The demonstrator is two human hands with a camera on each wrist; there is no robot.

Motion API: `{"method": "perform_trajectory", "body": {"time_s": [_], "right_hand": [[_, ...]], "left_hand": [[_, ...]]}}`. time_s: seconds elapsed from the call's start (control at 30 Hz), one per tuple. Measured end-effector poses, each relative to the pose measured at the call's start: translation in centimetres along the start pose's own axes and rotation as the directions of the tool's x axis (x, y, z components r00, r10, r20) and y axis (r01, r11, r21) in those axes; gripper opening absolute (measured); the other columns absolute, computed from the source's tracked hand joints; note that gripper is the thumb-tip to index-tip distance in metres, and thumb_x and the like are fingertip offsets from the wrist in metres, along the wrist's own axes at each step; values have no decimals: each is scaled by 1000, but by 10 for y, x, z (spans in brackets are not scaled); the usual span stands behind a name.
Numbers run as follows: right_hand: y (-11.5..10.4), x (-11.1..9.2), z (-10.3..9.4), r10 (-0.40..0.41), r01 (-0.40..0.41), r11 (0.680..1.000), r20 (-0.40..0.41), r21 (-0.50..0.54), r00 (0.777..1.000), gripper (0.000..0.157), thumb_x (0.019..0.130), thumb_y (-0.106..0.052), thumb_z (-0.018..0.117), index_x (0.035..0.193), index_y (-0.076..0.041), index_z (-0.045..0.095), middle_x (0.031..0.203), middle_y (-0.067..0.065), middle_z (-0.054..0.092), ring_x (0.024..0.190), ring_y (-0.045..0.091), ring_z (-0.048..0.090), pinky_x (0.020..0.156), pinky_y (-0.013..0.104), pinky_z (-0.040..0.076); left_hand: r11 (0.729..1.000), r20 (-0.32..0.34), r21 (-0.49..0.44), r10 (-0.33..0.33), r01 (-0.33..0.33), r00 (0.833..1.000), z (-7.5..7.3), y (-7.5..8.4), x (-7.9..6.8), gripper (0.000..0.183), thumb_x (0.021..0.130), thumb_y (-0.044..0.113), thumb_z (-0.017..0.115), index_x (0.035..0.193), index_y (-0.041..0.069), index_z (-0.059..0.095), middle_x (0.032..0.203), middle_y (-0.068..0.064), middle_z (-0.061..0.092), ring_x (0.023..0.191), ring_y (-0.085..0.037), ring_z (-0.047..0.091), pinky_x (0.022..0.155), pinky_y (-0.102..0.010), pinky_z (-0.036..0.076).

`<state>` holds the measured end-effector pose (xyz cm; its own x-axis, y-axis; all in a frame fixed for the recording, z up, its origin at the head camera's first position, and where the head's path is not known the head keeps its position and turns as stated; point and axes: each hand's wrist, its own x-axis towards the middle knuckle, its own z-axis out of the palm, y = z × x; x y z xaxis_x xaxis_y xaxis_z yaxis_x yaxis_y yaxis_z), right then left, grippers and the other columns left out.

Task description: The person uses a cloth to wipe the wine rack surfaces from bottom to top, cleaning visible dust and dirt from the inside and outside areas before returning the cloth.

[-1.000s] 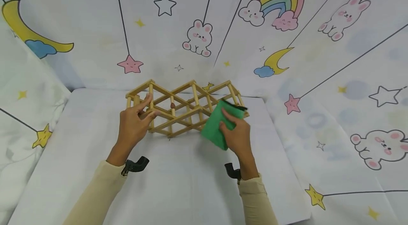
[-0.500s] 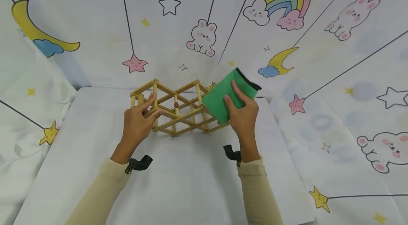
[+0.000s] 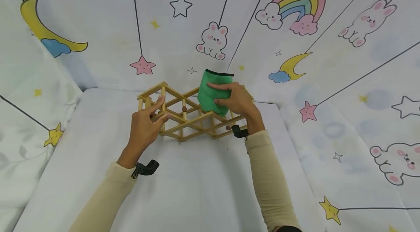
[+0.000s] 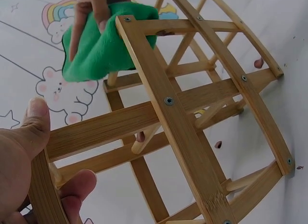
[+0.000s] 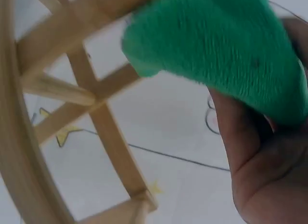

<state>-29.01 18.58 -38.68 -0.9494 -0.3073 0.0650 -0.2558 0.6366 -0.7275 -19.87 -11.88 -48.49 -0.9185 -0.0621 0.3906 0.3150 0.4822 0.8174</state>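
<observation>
A light wooden lattice rack (image 3: 187, 123), probably a folding wine rack, stands on the white table. At its left end my left hand (image 3: 144, 124) grips a bar, thumb and fingers on either side, as the left wrist view shows at the end slat (image 4: 44, 195). My right hand (image 3: 237, 99) holds a green cloth (image 3: 210, 95) with a dark edge over the middle-right of the rack. In the left wrist view the cloth (image 4: 101, 50) lies against the upper end of a slat. From the right wrist, the bunched cloth (image 5: 207, 46) hides most of the fingers.
Small reddish-brown bits cling to the rack, one bit (image 4: 259, 63) near a lower slat, and another bit (image 4: 218, 144) lies on the table. A printed cloth backdrop (image 3: 256, 60) rises right behind the rack. The white table (image 3: 197, 188) extends in front.
My right hand has carried the green cloth from the rack's right end up, then left to its middle-right. My left hand keeps its grip at the left end.
</observation>
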Motion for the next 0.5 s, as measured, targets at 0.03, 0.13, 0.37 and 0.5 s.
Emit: {"method": "perform_trajectory", "body": {"time_s": [0.03, 0.13, 0.37, 0.5], "right_hand": [[-2, 0, -2, -14, 14, 1000, -8, 22, 1000, 60, 90, -7, 85, 139, -38, 70, 162, 11, 50, 145, 31, 51, 113, 55, 50], [-6, 8, 2, -79, 86, 995, -132, 47, 988, 59, 93, -10, 84, 142, -38, 68, 161, 10, 53, 147, 30, 52, 115, 52, 49], [-22, 15, 8, -21, 17, 986, -24, -167, 999, 57, 94, -12, 83, 140, -41, 69, 158, 15, 57, 133, 31, 61, 101, 48, 58], [-39, 8, 6, -82, 75, 994, -96, -77, 992, 58, 93, -11, 84, 141, -40, 68, 159, 11, 56, 141, 29, 58, 106, 48, 56]], "left_hand": [[1000, -6, 0, 3, -3, 1000, -1, 0, 0, 65, 91, 24, 86, 150, 15, 60, 131, -16, 75, 49, -8, 39, 46, -26, 37], [1000, -19, 4, 14, -14, 1000, -3, 0, 1, 65, 91, 23, 86, 149, 14, 60, 138, -15, 71, 49, -8, 40, 46, -26, 37], [1000, -3, 8, -3, 3, 1000, 1, 0, 2, 66, 90, 23, 86, 150, 16, 59, 119, -17, 79, 52, -10, 44, 48, -26, 39], [1000, -7, 8, -8, 8, 1000, 4, 3, 1, 66, 90, 23, 86, 150, 16, 60, 119, -17, 79, 52, -10, 43, 48, -26, 38]]}}
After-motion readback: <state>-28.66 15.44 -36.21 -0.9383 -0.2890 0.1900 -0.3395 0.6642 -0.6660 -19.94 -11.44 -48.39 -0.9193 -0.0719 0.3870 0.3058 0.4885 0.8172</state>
